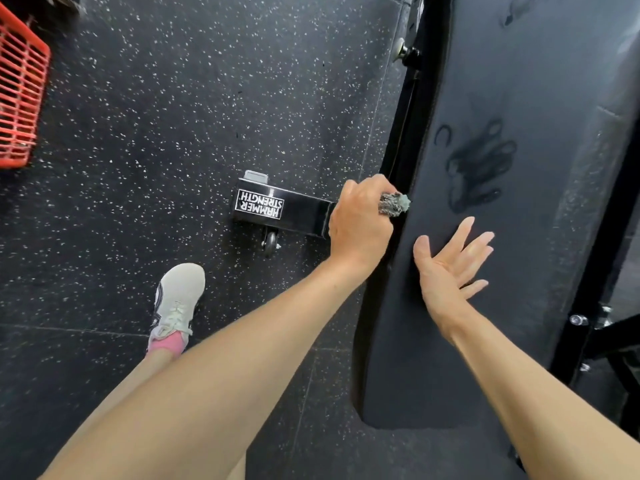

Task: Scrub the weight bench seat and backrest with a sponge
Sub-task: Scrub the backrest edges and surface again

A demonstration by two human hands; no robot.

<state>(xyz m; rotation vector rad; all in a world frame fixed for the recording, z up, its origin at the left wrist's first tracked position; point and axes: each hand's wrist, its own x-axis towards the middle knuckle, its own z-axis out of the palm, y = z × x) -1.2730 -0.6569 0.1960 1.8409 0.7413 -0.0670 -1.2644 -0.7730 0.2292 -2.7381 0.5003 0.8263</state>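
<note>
Gripping a grey sponge (394, 203) in curled fingers, the left hand (360, 223) holds it against the left edge of the black bench pad (502, 306).

The right hand (450, 268) is over the pad just beside it, fingers straight and spread and holding nothing; whether it touches the surface cannot be told. A red slatted basket (19, 95) sits on the speckled rubber floor (138, 133) at the far left, well apart from the bench, cut off by the frame edge so its contents do not show. Dark handprint smudges (481, 168) mark the pad beyond the sponge. Behind the left hand, the bench's black foot, labelled HAMMER STRENGTH (259, 205), juts out over a small wheel (270, 241). A white shoe (176, 299) with a pink sock (166, 344) stands near it.
</note>
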